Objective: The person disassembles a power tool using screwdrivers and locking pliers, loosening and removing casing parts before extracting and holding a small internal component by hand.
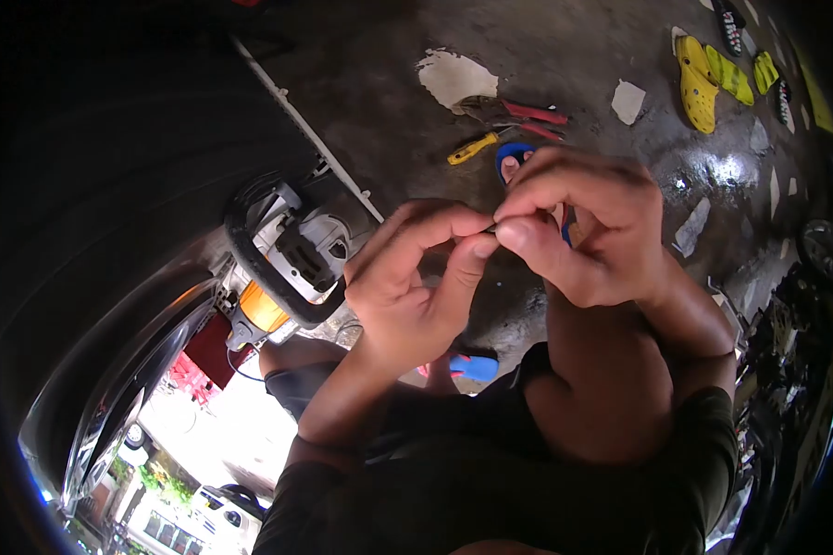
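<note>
Both hands meet near the middle of the view, fingertips close together. My left hand pinches one end of a tiny dark piece between thumb and index finger. From the right, my right hand pinches at its other end, thumb and index finger pressed together. The piece is mostly hidden by the fingertips, and I cannot make out what it is. Beyond the hands, a yellow-handled screwdriver and red-handled pliers lie on the floor.
A machine with a black loop handle and an orange part stands at the left, beside dark car bodywork. Yellow clogs lie at the upper right. Pale scraps are scattered on the floor. A blue sandal is below the hands.
</note>
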### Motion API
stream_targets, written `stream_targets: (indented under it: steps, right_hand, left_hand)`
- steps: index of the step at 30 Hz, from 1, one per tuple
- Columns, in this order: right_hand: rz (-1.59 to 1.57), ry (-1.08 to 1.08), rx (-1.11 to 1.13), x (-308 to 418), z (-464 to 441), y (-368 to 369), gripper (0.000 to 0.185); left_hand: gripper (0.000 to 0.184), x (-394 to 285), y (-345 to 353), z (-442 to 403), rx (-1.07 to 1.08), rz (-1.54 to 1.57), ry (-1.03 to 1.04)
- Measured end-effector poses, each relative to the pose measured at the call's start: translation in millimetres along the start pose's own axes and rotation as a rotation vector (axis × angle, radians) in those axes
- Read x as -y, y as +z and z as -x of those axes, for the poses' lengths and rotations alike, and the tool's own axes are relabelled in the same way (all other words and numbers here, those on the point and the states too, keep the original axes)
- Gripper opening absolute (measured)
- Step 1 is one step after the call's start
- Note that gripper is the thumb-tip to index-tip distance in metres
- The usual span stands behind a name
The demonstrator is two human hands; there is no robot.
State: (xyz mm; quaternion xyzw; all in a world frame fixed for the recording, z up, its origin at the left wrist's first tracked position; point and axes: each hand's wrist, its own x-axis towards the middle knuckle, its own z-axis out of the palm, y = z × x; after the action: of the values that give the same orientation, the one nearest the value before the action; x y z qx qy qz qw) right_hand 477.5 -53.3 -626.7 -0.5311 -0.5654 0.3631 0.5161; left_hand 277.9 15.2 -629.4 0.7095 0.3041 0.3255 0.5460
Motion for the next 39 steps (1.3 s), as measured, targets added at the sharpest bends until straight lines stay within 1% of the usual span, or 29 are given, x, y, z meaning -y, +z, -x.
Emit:
stream_targets:
  steps: [1,4,5,6,8,11,14,16,18,22,24,25,27,29,32,35,39]
  right_hand:
    - [-0.031,0.068,0.018,2.0,-0.8,-0.4,0.011]
    - [-0.465,0.550,0.019,11.2,-1.9,-1.6,0.017]
    - [-0.501,0.496,0.000,12.4,-2.7,1.5,0.025]
    - [-0.555,0.472,-0.028,11.2,-2.7,3.2,0.023]
    - [-0.663,0.423,-0.085,7.6,-1.5,6.4,0.021]
    - [-0.649,0.316,-0.051,4.2,0.7,6.3,0.022]
    - [-0.630,0.300,-0.013,10.1,-0.4,1.9,0.017]
    - [-0.722,0.285,-0.019,14.1,-1.4,4.6,0.016]
    - [-0.752,0.238,-0.020,13.0,-0.9,6.7,0.016]
    - [-0.671,0.146,-0.007,6.0,1.2,6.5,0.017]
    - [-0.722,0.161,0.013,3.7,1.0,5.1,0.015]
    - [-0.798,0.181,0.030,1.3,-0.2,5.1,0.013]
    - [-0.884,0.258,0.081,-3.0,-1.1,0.9,0.010]
    - [-0.907,0.371,0.148,-5.6,-0.2,-5.8,0.008]
    - [-0.857,0.476,0.105,5.0,-2.2,-3.8,0.011]
    - [-0.939,0.563,0.093,15.0,-3.0,-5.0,0.013]
    - [-0.945,0.495,0.045,20.1,-1.8,-2.7,0.016]
  left_hand:
    - [0.016,-0.5,2.2,2.0,-0.014,0.054,-0.050]
    - [0.016,-4.6,8.0,7.9,-0.035,0.237,-0.190]
    - [0.017,-7.3,8.2,7.3,-0.027,0.315,-0.229]
    - [0.018,-8.8,7.8,6.2,-0.021,0.392,-0.267]
    - [0.021,-9.5,6.4,4.5,-0.012,0.427,-0.292]
    - [0.023,-8.7,6.0,2.5,-0.021,0.513,-0.302]
    - [0.022,-7.5,5.9,2.6,-0.027,0.596,-0.305]
    - [0.019,-10.3,5.4,1.7,-0.031,0.676,-0.320]
    - [0.020,-11.1,5.2,1.4,-0.027,0.689,-0.322]
    - [0.018,-13.6,5.2,0.2,0.006,0.667,-0.329]
    - [0.017,-13.5,3.7,0.4,0.043,0.645,-0.314]
    - [0.017,-13.3,3.0,0.6,0.061,0.635,-0.306]
    - [0.016,-12.5,1.9,1.5,0.121,0.594,-0.294]
    - [0.017,-11.1,1.8,1.9,0.164,0.571,-0.275]
    - [0.017,-4.8,2.1,3.6,0.193,0.529,-0.196]
    - [0.018,-4.4,2.8,4.9,0.164,0.675,-0.247]
    - [0.018,0.3,2.2,2.3,0.208,0.824,-0.242]
